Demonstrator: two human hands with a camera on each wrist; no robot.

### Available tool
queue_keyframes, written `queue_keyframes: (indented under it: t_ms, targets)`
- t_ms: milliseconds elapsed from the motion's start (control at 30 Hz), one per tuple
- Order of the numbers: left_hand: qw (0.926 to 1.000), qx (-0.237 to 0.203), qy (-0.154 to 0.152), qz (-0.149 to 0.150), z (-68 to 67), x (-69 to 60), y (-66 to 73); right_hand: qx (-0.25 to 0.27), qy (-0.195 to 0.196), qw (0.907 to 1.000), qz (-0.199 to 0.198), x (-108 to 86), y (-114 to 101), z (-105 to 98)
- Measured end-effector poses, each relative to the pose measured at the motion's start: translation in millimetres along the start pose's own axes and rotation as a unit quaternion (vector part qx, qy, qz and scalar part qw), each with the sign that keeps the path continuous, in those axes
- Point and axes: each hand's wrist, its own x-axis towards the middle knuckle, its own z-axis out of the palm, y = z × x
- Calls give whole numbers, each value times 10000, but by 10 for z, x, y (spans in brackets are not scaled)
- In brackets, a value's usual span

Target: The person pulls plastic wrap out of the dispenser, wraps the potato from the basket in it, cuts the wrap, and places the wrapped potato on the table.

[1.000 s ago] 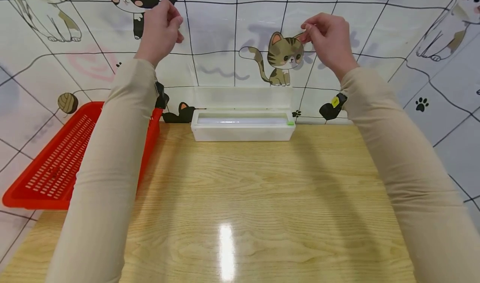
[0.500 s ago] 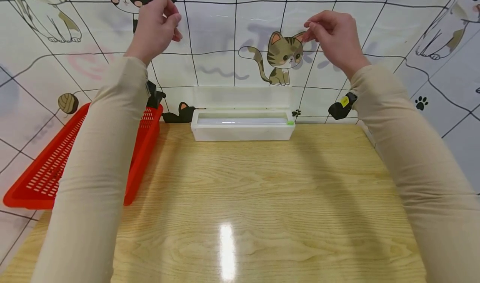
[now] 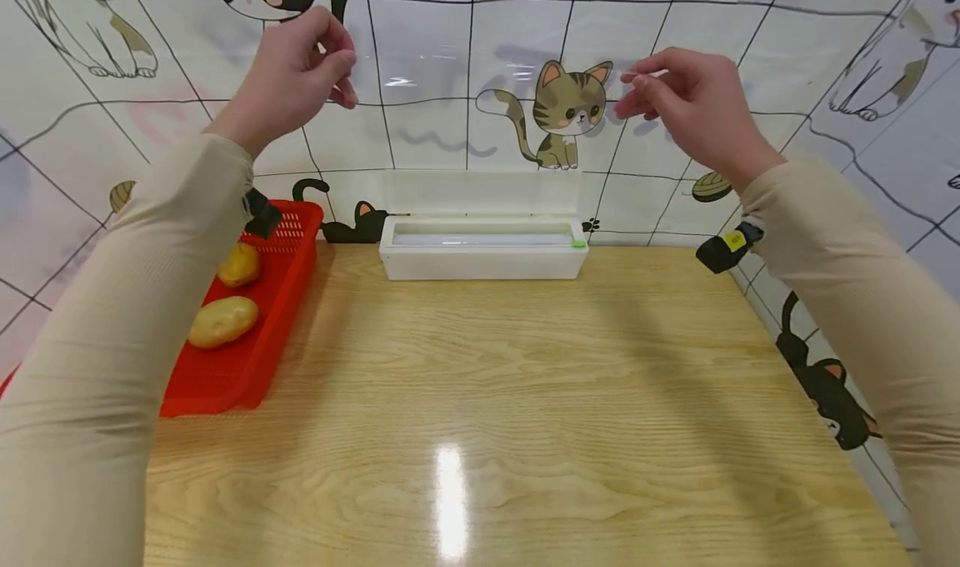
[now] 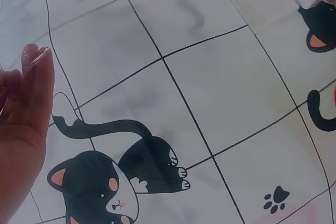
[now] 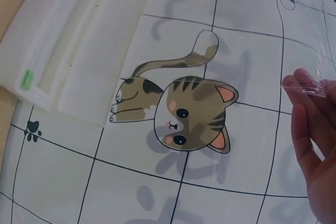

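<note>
My left hand (image 3: 296,79) is raised in front of the wall at left, pinching one corner of a clear sheet of cling film (image 5: 307,87) between thumb and fingers. At right, my right hand (image 3: 701,108) pinches the other corner; the film bunches at its fingertips in the right wrist view. Glints mark the see-through sheet between the hands. Below it, a white cling film dispenser (image 3: 483,264) stands at the table's back edge with its lid up. A film roll (image 3: 483,240) lies inside, and a green tab sits at the box's right end.
A red plastic basket (image 3: 288,317) stands at the left, partly behind my left sleeve. In it lie a potato (image 3: 223,322) and a yellow rounded item (image 3: 240,265). The wood-patterned table (image 3: 480,383) meets a cat-printed wall covering at the back and right.
Both hands have come down a little and moved apart, left hand leftward, right hand rightward. The left sleeve has shifted left, uncovering the potato and the yellow item in the basket.
</note>
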Motion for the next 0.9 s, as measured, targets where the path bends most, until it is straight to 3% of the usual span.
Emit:
queue_keyframes:
  t_ms: [233,500,700,900]
  targets:
    - [9985,21,-554,-39,-66,-415,-19,88,-256,9989,-382,-351,-66,96]
    - [9931,-458,-1065,175,-19,-821,-29,-6,-601,9926,-1053,-777,-112,119]
    - [9822,-799,-1627,485,91,-1069,-56,-67,-775,9864,-1447,-1088,-67,96]
    - [9682,-1234,-2049,736,241,-1312,-137,353,-1106,9695,-2156,-1327,74,150]
